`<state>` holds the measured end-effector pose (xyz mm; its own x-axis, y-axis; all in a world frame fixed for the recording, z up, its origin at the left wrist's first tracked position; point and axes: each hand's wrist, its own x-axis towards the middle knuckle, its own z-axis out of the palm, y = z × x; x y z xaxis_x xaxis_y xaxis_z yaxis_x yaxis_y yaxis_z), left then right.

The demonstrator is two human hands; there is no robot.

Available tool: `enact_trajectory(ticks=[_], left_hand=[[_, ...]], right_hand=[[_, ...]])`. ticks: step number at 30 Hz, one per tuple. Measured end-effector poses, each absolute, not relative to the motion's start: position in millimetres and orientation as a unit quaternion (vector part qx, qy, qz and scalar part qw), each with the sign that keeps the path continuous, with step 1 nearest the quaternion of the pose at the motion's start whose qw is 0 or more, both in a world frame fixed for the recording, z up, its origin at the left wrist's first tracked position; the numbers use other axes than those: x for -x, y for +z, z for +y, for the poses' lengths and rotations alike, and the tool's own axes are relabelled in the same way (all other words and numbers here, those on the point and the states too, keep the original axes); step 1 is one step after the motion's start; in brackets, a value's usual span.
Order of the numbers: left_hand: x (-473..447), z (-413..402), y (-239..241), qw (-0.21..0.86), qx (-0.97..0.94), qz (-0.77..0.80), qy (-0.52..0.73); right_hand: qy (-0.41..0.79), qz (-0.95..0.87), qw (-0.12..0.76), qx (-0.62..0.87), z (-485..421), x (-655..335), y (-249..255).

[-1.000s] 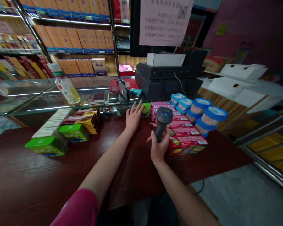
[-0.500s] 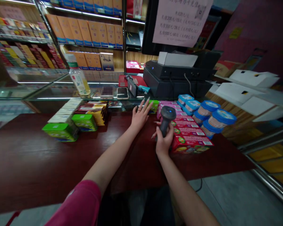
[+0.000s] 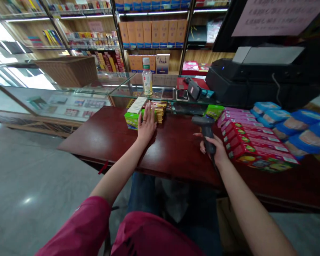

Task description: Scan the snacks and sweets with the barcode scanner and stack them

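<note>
My left hand (image 3: 146,125) lies with its fingers stretched out over a green box (image 3: 131,120) in the group of small packs at the left of the table; whether the palm presses on it I cannot tell. Yellow and dark red packets (image 3: 160,108) stand in a row just right of those fingers. My right hand (image 3: 216,151) is wrapped round the handle of a dark barcode scanner (image 3: 208,133), its head pointing left, above the tabletop. To its right stand red boxes (image 3: 256,149) in a row, with pink boxes (image 3: 236,115) behind them. Another green box (image 3: 214,111) is at the back.
Blue-lidded tubs (image 3: 312,137) are stacked at the right. Behind the dark red table (image 3: 173,149) runs a glass counter with a drink bottle (image 3: 147,78), a phone (image 3: 182,95) and a black register (image 3: 237,83). A wicker basket (image 3: 69,71) sits farther left.
My left hand has moved from the green box at the back middle to the green boxes at the left. The view has turned left. My right hand still holds the scanner, its head now pointing left.
</note>
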<state>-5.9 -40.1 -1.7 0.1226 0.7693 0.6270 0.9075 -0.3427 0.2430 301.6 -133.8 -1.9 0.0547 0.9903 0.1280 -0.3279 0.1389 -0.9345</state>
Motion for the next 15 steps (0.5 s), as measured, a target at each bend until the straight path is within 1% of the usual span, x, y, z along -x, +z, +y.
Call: enact_trajectory(ticks=[3,7,15], left_hand=[[10.0,-41.1,-1.8,0.082,0.720,-0.582,-0.368],[5.2,-45.1,-1.9,0.073,0.731,-0.564,-0.377],[3.1,-57.6,-0.1,0.086,0.767,-0.532,-0.349]], right_hand=[[0.547,-0.415,0.625,0.372,-134.5,-302.4,0.7],[0.546,-0.404,0.628,0.380,-134.3,-303.0,1.4],[0.551,-0.435,0.595,0.391,-133.3,-302.2,-1.5]])
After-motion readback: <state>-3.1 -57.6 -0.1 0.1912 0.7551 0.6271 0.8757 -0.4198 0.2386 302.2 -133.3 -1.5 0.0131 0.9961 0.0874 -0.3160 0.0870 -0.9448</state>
